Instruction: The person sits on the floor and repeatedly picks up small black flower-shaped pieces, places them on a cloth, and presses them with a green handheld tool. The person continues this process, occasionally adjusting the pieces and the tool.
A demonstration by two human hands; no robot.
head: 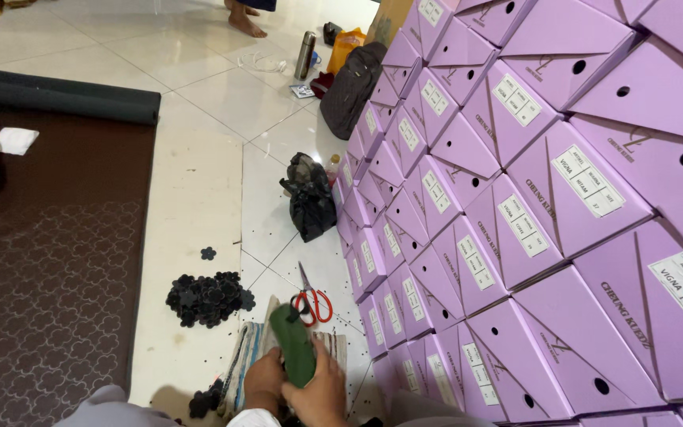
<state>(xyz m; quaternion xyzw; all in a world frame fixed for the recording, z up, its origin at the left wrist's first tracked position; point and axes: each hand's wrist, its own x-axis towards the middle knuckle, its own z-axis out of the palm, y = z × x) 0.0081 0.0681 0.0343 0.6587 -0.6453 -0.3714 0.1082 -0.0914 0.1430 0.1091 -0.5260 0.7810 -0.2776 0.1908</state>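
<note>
Green handled tool (294, 346) at bottom centre looks stiff and light, so with your left hand (264, 383) and right hand (322, 391) both wrapped round it, grip mid-handle

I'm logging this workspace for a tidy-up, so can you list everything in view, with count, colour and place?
Boxes: many, lilac with white labels, stacked as a wall on the right.
Green tool: one, held upright between both hands.
Scissors: one pair, red handles, on the tiles just beyond the tool.
Flower-shaped pieces: a pile, black, on the tiles by the mat's edge.
Folded cloth: one, striped, under the hands.
Mat: one, brown patterned, left, far end rolled.
Black bag: one, beside the boxes.
Backpack: one, dark, leaning on the boxes.
Flask: one, metal, far floor.
Another person's foot: one, top.
Left hand: on the tool.
Right hand: on the tool.
</note>
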